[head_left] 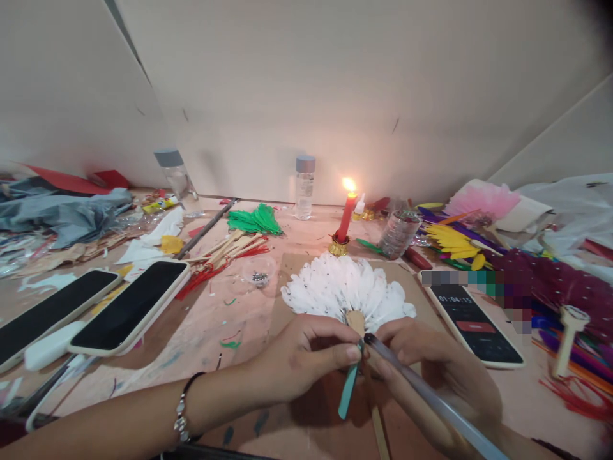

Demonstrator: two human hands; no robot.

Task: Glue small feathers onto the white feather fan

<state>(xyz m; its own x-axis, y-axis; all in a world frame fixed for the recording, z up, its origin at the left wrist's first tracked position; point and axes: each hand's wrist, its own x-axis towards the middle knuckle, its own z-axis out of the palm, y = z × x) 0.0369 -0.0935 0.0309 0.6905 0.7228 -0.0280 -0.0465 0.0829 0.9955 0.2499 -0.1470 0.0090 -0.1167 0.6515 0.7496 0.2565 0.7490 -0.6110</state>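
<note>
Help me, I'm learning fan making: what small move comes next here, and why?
Probably touch the glue stick tip to the fan handle base. The right hand holds its tip there, and the left hand pinches a teal stick against the handle.

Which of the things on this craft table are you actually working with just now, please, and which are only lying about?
In hand:
left hand, teal flat stick
right hand, clear glue stick
white feather fan

Lying about:
lit red candle
two dark-screened phones
green feather bundle
yellow feathers
</note>
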